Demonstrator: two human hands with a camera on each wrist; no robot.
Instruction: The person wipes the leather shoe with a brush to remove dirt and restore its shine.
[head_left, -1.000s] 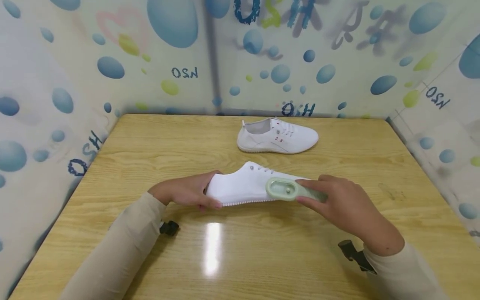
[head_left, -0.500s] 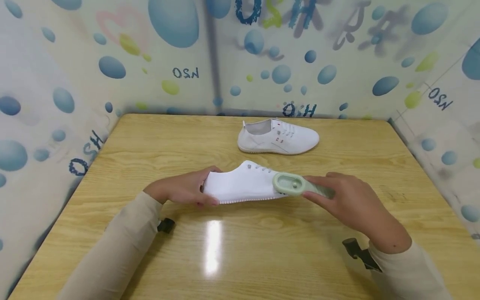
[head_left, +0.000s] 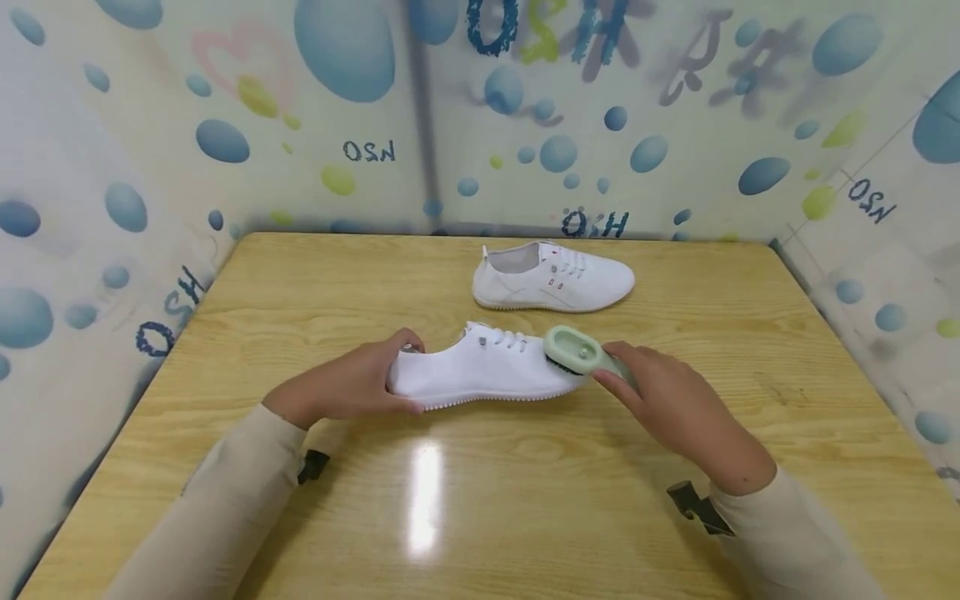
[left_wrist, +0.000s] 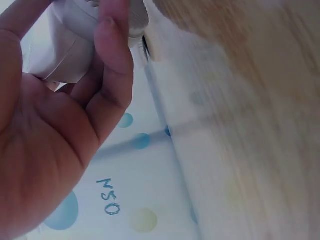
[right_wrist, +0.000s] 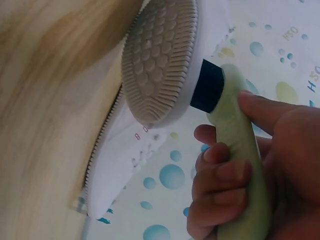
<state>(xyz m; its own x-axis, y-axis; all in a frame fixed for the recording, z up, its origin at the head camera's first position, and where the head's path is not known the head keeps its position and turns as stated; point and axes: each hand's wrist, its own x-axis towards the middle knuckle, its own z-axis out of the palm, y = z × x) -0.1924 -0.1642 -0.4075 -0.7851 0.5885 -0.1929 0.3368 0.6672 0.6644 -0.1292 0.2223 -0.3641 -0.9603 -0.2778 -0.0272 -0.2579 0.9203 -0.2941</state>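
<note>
A white lace-up shoe (head_left: pixel 480 371) is held by its heel in my left hand (head_left: pixel 356 379), its toe pointing right. In the left wrist view my left fingers (left_wrist: pixel 114 65) curl round the shoe's heel (left_wrist: pixel 75 55). My right hand (head_left: pixel 663 400) grips the handle of a pale green brush (head_left: pixel 573 348), whose dark bristles (right_wrist: pixel 207 86) press against the toe area of the shoe. The right wrist view shows the textured sole (right_wrist: pixel 160 60) of the held shoe, raised off the table.
Behind the held shoe, a second white shoe (head_left: pixel 555 279) stands on the wooden table (head_left: pixel 337 283), toe to the right. A patterned wall (head_left: pixel 300 183) borders the table at the back and sides.
The brush has moved from the shoe's side near the sole up to the top of the toe. The shoe has tilted so more of its laces show, and has shifted slightly left.
</note>
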